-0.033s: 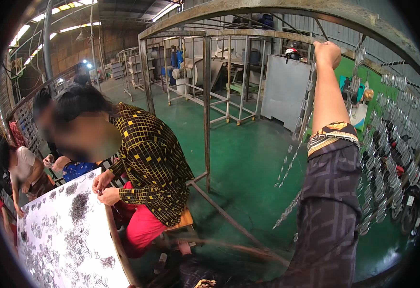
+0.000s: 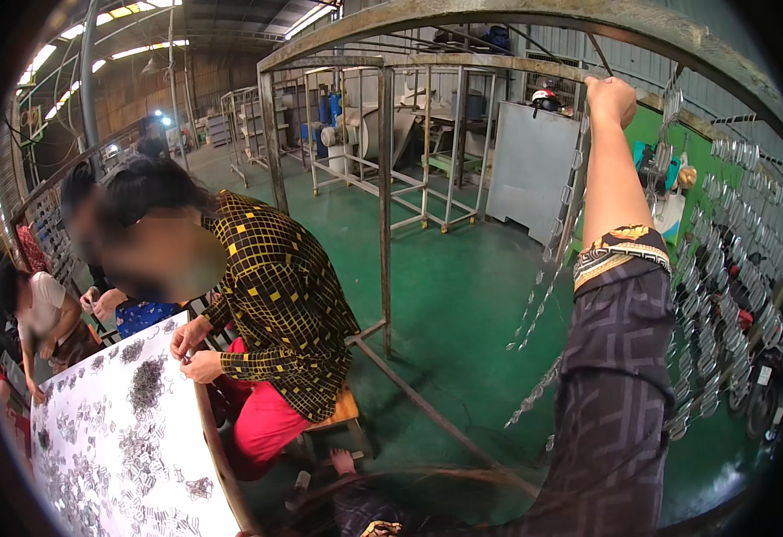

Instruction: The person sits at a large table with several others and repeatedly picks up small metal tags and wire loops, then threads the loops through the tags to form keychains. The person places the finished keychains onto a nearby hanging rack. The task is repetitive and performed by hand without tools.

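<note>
1. while the right hand (image 2: pixel 611 100) reaches up at the end of a dark grey patterned sleeve (image 2: pixel 615 358) with a gold-and-black cuff (image 2: pixel 626 251), its grip is narrow, the fingers curled in at a rusty square metal bar (image 2: pixel 499 65); whether they close on the bar itself or on something at it, i can't tell from here.
2. the long chain of silvery wire links (image 2: pixel 577 161) hangs just below that hand, to the left of the bare forearm, in front of a tall grey metal panel (image 2: pixel 526 179).
3. of the left hand's grip i can't tell; that hand is out of sight.
4. on the right, many more hanging strands of oval wire links (image 2: pixel 706 313) fall in rows beyond the sleeve.
5. at the left stands a white-topped table (image 2: pixel 193 434), scattered with small wire pieces, a dense dark heap of wire pieces (image 2: pixel 147 385) near its far end.
6. beside it a seated person in a black shirt with yellow checks (image 2: pixel 280 286) and pinkish-red trousers bends over, both hands together at the table's edge, on a wooden stool (image 2: pixel 347 410).
7. a person in a white top (image 2: pixel 49 295) stretches a hand to the table's far side.
8. under everything spreads a glossy green floor (image 2: pixel 463 295).
</note>
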{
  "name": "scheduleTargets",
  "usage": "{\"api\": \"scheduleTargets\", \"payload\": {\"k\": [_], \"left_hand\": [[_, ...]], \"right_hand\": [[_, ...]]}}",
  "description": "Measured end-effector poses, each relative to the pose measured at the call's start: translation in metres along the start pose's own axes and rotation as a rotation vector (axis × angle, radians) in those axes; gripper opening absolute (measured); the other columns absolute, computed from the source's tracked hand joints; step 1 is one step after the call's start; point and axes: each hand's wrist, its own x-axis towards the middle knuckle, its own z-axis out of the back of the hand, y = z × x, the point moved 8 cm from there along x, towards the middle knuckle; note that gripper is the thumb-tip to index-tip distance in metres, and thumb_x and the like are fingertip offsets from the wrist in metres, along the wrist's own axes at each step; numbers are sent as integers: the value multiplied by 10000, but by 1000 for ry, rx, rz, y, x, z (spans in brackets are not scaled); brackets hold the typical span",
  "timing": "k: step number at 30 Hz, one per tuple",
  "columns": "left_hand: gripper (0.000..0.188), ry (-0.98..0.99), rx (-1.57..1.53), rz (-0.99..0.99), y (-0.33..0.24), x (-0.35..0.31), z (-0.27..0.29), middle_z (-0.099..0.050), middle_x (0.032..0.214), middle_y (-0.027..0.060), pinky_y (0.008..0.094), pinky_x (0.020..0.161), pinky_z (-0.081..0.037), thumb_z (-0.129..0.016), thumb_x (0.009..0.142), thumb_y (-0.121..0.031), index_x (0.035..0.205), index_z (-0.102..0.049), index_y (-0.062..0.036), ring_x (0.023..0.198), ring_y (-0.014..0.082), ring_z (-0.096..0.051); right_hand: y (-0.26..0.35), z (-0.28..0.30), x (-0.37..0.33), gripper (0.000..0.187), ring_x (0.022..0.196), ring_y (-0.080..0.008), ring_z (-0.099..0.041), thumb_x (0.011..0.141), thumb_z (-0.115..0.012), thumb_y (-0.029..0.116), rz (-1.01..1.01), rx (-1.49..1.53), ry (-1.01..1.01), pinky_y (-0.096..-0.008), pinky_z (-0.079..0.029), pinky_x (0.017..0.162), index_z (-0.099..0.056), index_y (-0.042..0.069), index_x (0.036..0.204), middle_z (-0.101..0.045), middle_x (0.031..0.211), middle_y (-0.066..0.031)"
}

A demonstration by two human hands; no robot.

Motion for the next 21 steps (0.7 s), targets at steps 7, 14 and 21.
{"api": "scheduleTargets", "payload": {"k": [7, 14, 21], "left_hand": [[353, 1, 0, -22, -3, 1, -4, -569, 1129, 218, 475, 906, -427, -637, 876, -203, 1174, -555, -33, 998, 384, -538], [355, -25, 9, -61, -1, -1, -6, -564, 1146, 220, 475, 909, -427, -635, 878, -195, 1179, -550, -26, 1004, 380, -538], [359, 5, 20, 10, -6, 3, -3, -554, 1168, 225, 476, 914, -425, -631, 880, -177, 1190, -543, -18, 1018, 383, -536]], "right_hand": [[4, 6, 21, 248, 940, -314, -665, 705, -764, 292, -24, -40, -2, -404, -531, 812, -728, 108, 867, -702, 992, -129], [-3, 8, 21, 322, 1007, -310, -663, 732, -741, 272, -182, 47, 17, -387, -540, 853, -721, 60, 973, -684, 1085, -160], [-9, -1, 23, 321, 975, -300, -675, 719, -741, 263, -180, 64, -14, -387, -543, 831, -721, 47, 955, -692, 1054, -164]]}}
